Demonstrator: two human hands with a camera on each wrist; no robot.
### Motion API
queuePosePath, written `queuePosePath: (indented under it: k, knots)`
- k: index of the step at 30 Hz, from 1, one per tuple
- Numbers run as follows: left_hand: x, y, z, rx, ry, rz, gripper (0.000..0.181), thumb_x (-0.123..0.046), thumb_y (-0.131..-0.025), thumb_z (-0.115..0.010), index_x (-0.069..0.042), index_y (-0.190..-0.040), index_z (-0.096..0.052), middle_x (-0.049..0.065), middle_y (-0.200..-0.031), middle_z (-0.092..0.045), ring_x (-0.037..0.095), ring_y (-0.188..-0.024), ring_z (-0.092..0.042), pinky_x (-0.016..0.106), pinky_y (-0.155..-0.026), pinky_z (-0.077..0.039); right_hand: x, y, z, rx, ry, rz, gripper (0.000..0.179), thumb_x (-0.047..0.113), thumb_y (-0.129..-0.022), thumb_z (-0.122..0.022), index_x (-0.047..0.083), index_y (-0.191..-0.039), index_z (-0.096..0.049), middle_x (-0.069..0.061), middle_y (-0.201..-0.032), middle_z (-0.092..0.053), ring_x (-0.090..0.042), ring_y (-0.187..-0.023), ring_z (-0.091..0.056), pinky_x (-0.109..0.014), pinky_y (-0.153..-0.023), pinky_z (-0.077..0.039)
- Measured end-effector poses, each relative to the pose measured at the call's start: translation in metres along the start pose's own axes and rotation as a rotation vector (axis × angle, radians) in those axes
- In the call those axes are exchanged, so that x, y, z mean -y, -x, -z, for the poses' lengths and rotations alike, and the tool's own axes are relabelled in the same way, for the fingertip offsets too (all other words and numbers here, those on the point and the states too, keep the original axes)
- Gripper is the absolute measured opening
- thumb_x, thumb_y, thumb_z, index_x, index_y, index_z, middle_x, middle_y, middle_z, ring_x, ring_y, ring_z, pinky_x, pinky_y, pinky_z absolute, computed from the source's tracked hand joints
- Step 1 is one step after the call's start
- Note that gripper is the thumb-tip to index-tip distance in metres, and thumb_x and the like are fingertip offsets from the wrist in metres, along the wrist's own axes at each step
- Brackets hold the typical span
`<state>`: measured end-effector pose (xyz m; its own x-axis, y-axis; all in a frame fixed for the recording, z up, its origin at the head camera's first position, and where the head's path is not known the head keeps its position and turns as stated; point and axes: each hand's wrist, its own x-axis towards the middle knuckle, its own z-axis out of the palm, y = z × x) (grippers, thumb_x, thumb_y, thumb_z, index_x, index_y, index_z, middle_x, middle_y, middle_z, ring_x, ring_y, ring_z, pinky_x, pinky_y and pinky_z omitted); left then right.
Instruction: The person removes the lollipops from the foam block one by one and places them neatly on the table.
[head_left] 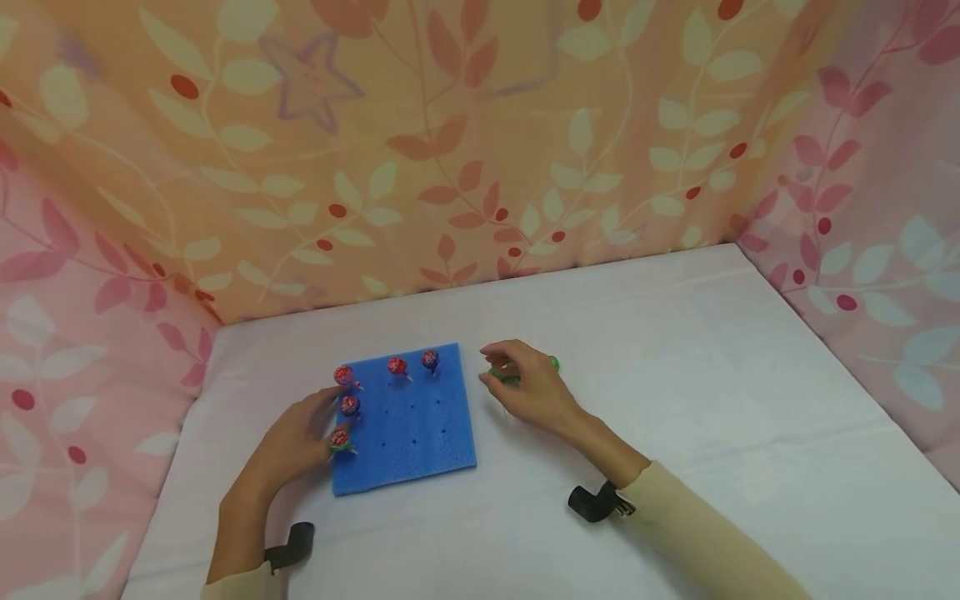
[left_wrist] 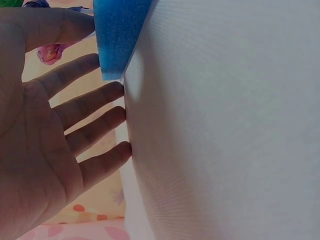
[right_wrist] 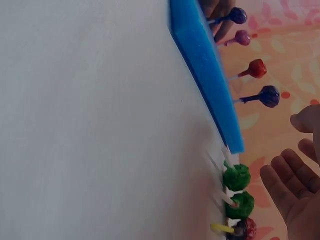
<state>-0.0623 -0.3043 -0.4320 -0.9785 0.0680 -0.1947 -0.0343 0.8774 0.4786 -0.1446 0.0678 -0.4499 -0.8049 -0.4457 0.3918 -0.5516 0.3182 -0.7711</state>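
Observation:
A blue foam board point(head_left: 427, 462) lies on the table with several wrapped lollipops standing in its holes. Along its left column are a pink-wrapped lollipop point(head_left: 343, 375), a dark blue lollipop point(head_left: 350, 406) and a red one with green on its wrapper point(head_left: 340, 437). At the back stand a red lollipop point(head_left: 397, 365) and another dark blue lollipop point(right_wrist: 269, 96). My left hand point(head_left: 292, 442) rests at the board's left edge, fingers extended, thumb tip at its side. Over green lollipops point(right_wrist: 237, 177) on the table, my right hand point(head_left: 534, 387) hovers with relaxed fingers and holds nothing.
Beside the green lollipops lies a dark red one with a yellow stick point(right_wrist: 245, 229). Small holes dot the board's middle and right. A white cloth point(head_left: 675, 358) covers the table, and floral curtains point(head_left: 465, 142) hang at its back and sides.

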Motion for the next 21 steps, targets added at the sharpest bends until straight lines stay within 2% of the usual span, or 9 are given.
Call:
queuePosePath:
  k: [5, 12, 17, 21]
  knots:
    - [-0.002, 0.000, 0.000, 0.009, -0.009, 0.010, 0.075, -0.021, -0.091, -0.075, -0.010, -0.159, -0.044, 0.025, -0.162, -0.048, 0.054, -0.151, -0.039, 0.077, -0.119, -0.033, 0.002, -0.005, -0.011, 0.018, -0.005, -0.009, 0.039, 0.014, -0.097, -0.076, -0.001, -0.131, -0.065, -0.021, -0.122, -0.072, -0.033, -0.107, -0.074, -0.042, -0.094, -0.066]
    - [-0.002, 0.000, 0.003, 0.033, -0.005, 0.049, 0.077, -0.019, -0.090, -0.073, -0.008, -0.159, -0.043, 0.026, -0.163, -0.045, 0.055, -0.152, -0.036, 0.079, -0.118, -0.032, 0.006, -0.011, -0.028, 0.037, -0.026, -0.043, 0.039, 0.012, -0.097, -0.075, 0.000, -0.133, -0.064, -0.017, -0.123, -0.074, -0.028, -0.112, -0.074, -0.040, -0.098, -0.065]
    - [-0.001, -0.001, 0.002, 0.046, -0.007, 0.066, 0.079, -0.019, -0.089, -0.073, -0.009, -0.160, -0.042, 0.026, -0.164, -0.043, 0.056, -0.153, -0.034, 0.080, -0.117, -0.032, 0.010, -0.016, -0.040, 0.058, -0.063, -0.046, 0.038, 0.009, -0.098, -0.073, -0.002, -0.133, -0.062, -0.018, -0.126, -0.074, -0.030, -0.118, -0.073, -0.043, -0.101, -0.063]
    - [0.000, -0.003, 0.000, 0.041, 0.005, 0.065, 0.078, -0.021, -0.090, -0.073, -0.010, -0.160, -0.042, 0.025, -0.164, -0.043, 0.056, -0.153, -0.034, 0.080, -0.117, -0.032, 0.011, -0.021, -0.046, 0.082, -0.054, -0.047, 0.040, 0.008, -0.098, -0.072, -0.001, -0.136, -0.061, -0.020, -0.128, -0.072, -0.032, -0.120, -0.072, -0.042, -0.102, -0.063]
